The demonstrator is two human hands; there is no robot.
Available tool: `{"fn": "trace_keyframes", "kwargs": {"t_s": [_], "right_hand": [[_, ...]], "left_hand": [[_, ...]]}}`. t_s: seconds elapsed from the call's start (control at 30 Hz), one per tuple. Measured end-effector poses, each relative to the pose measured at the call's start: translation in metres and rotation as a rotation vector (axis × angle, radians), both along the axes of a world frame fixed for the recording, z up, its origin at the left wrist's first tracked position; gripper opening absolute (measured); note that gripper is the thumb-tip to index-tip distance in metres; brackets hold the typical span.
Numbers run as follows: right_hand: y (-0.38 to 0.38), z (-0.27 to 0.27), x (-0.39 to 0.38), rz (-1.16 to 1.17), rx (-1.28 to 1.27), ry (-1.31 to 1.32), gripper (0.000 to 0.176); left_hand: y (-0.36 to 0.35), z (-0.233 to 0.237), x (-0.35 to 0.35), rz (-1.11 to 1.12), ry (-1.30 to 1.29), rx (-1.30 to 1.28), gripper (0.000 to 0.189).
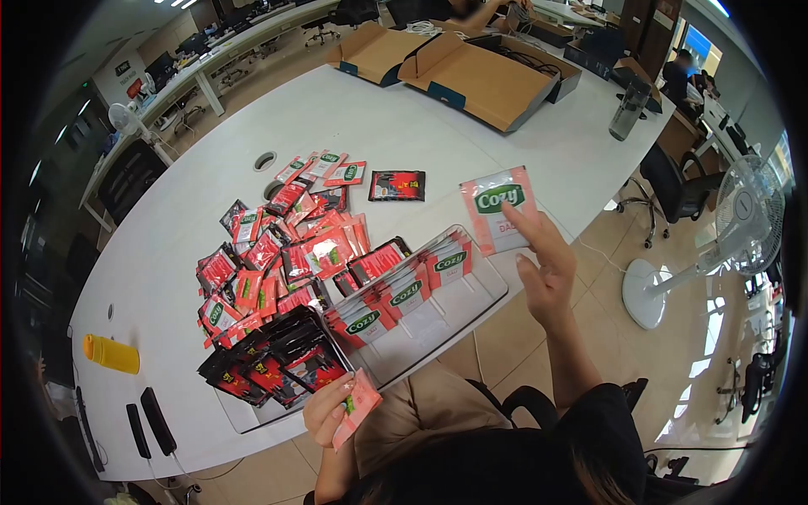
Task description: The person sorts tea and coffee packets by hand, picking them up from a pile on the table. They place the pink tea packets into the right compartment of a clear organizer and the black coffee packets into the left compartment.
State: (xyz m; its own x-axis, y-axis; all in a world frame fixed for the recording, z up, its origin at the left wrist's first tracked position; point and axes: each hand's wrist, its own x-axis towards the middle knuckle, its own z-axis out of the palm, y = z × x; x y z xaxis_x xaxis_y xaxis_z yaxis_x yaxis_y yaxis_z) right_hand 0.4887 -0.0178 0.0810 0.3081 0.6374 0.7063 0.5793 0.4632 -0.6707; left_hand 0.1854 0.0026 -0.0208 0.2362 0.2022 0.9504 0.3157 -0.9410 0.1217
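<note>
Two hands, two held sachets, three Cozy stacks, one yellow bottle, one gray tumbler.

"Cozy" on the right-hand packet, lined-up packets in the tray, some loose packets

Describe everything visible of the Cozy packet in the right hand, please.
The packet is flat, rectangular and film-like, with a pale centre, pink borders and a green label reading Cozy in white; no tear shows. Slightly tilted, it is held near the clear tray by the right hand, one finger across its front.
</note>
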Motion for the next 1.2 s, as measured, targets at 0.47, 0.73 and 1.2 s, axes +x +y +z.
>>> {"fn": "trace_keyframes", "kwargs": {"t_s": [0.47, 0.73, 1.2], "right_hand": [[0.015, 0.000, 0.000, 0.201, -0.041, 0.342, 0.042], [0.017, 0.005, 0.016, 0.296, -0.326, 0.016, 0.026], [0.037, 0.002, 0.009, 0.250, -0.369, -1.005, 0.018]], "left_hand": [[-0.003, 0.002, -0.002, -0.004, 0.017, -0.045, 0.050], [-0.005, 0.003, -0.003, 0.020, 0.034, -0.063, 0.054], [-0.003, 0.002, -0.006, -0.030, 0.049, -0.058, 0.059]]}}
